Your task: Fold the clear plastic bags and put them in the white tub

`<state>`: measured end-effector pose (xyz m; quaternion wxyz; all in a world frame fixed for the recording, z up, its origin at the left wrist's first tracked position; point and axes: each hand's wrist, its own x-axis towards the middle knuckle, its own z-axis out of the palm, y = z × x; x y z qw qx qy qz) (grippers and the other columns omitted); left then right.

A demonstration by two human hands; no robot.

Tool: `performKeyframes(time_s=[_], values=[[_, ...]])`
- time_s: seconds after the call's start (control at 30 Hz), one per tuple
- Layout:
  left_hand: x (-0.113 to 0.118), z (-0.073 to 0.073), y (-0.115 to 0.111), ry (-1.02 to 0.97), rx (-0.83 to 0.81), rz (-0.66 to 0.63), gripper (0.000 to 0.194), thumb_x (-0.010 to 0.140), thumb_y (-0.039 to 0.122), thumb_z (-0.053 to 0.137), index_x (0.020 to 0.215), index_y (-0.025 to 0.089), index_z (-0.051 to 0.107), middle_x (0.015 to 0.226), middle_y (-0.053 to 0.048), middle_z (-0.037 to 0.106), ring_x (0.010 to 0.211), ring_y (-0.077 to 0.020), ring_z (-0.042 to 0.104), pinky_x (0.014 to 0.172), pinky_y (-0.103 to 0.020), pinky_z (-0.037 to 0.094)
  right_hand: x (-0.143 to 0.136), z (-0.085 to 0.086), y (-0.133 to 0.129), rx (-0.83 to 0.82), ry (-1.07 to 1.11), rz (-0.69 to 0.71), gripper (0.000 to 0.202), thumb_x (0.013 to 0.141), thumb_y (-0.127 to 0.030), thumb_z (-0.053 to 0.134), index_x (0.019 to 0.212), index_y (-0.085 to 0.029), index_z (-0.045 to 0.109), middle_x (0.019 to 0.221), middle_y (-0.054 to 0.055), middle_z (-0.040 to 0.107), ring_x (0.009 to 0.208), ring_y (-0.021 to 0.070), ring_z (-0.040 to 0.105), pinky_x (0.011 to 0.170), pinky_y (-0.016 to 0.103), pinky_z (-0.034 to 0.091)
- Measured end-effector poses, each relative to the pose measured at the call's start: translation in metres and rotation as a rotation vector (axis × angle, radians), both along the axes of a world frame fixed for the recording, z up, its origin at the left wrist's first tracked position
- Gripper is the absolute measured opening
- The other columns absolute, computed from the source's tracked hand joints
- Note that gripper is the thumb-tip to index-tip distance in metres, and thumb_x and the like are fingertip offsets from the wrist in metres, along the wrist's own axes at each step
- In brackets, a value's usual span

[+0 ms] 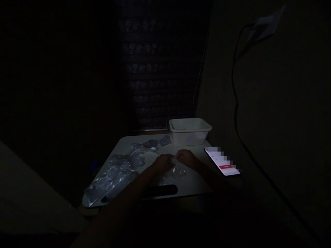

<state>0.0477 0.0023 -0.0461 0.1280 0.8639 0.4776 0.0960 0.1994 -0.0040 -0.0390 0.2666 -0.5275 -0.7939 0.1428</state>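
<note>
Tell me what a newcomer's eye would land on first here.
Probably the lit phone, glowing at right in the dark. Next come the shiny plastic on the left of the white board and the pale tub at its far right corner. Left hand and right hand are close together mid-board.

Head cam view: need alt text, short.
In a dark room, a person's left hand and right hand are close together over a white board, clear plastic just below them. Crumpled plastic packaging lies along the board's left side; a white tub stands at the far right, a lit phone nearer.
</note>
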Motion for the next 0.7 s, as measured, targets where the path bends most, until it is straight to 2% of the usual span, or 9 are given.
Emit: performKeyframes(time_s=[0.07, 0.13, 0.27, 0.4, 0.47, 0.57, 0.63, 0.7], values=[[0.003, 0.003, 0.001, -0.053, -0.012, 0.050, 0.028, 0.067, 0.021, 0.046, 0.093, 0.015, 0.053, 0.085, -0.005, 0.061, 0.080, -0.0159, 0.055, 0.071, -0.026, 0.041, 0.000, 0.006, 0.000, 0.009, 0.153, -0.026, 0.013, 0.062, -0.010, 0.044, 0.060, -0.016, 0.056, 0.068, 0.004, 0.062, 0.067, 0.0121, 0.056, 0.064, 0.022, 0.041], [0.004, 0.008, 0.001, -0.102, 0.015, 0.073, 0.028, 0.066, 0.016, 0.045, 0.093, 0.015, 0.053, 0.090, -0.004, 0.060, 0.084, -0.0151, 0.054, 0.075, -0.026, 0.040, 0.001, 0.012, -0.001, 0.006, 0.311, -0.077, 0.012, 0.060, -0.010, 0.046, 0.056, -0.017, 0.054, 0.064, 0.002, 0.061, 0.064, 0.0123, 0.055, 0.063, 0.024, 0.042], [0.001, 0.016, 0.000, -0.170, 0.116, 0.103, 0.047, 0.060, 0.009, 0.047, 0.107, 0.014, 0.045, 0.109, -0.008, 0.050, 0.101, -0.0167, 0.044, 0.086, -0.028, 0.033, 0.006, 0.025, -0.001, -0.060, 0.626, -0.214, 0.004, 0.055, -0.014, 0.050, 0.053, -0.017, 0.052, 0.053, -0.002, 0.055, 0.054, 0.0117, 0.053, 0.058, 0.025, 0.042], [-0.002, 0.017, -0.003, -0.150, 0.178, 0.098, 0.057, 0.057, 0.004, 0.046, 0.113, 0.011, 0.039, 0.114, -0.011, 0.045, 0.106, -0.0183, 0.040, 0.087, -0.029, 0.033, 0.011, 0.035, -0.002, -0.140, 0.953, -0.286, 0.007, 0.055, -0.018, 0.049, 0.061, -0.017, 0.052, 0.048, -0.005, 0.050, 0.048, 0.0094, 0.049, 0.054, 0.025, 0.042], [-0.001, 0.017, -0.003, -0.179, 0.146, 0.079, 0.053, 0.058, 0.003, 0.044, 0.110, 0.012, 0.042, 0.107, -0.010, 0.051, 0.100, -0.0172, 0.045, 0.083, -0.027, 0.036, 0.013, 0.039, -0.002, -0.169, 1.107, -0.282, 0.016, 0.054, -0.018, 0.049, 0.070, -0.018, 0.051, 0.049, -0.005, 0.050, 0.048, 0.0088, 0.050, 0.055, 0.025, 0.042], [0.004, 0.019, -0.001, -0.288, 0.067, 0.129, 0.033, 0.065, 0.007, 0.040, 0.096, 0.012, 0.051, 0.087, -0.007, 0.059, 0.082, -0.0151, 0.054, 0.074, -0.025, 0.041, 0.014, 0.046, -0.004, -0.210, 1.254, -0.203, 0.027, 0.054, -0.017, 0.049, 0.081, -0.019, 0.048, 0.050, -0.006, 0.050, 0.052, 0.0095, 0.053, 0.058, 0.025, 0.043], [0.007, 0.024, 0.001, -0.385, 0.035, 0.214, 0.024, 0.068, 0.009, 0.039, 0.085, 0.011, 0.055, 0.079, -0.006, 0.059, 0.077, -0.0149, 0.055, 0.072, -0.026, 0.041, 0.014, 0.051, -0.004, -0.208, 1.265, -0.138, 0.030, 0.056, -0.018, 0.048, 0.086, -0.018, 0.047, 0.056, -0.004, 0.053, 0.061, 0.0113, 0.056, 0.062, 0.026, 0.043], [0.009, 0.030, 0.002, -0.555, -0.035, 0.302, 0.022, 0.068, 0.010, 0.040, 0.084, 0.010, 0.055, 0.077, -0.006, 0.059, 0.073, -0.0136, 0.055, 0.069, -0.025, 0.042, 0.014, 0.055, -0.002, -0.161, 1.206, -0.096, 0.035, 0.059, -0.019, 0.044, 0.094, -0.018, 0.044, 0.070, 0.001, 0.058, 0.074, 0.0139, 0.057, 0.065, 0.028, 0.044]])
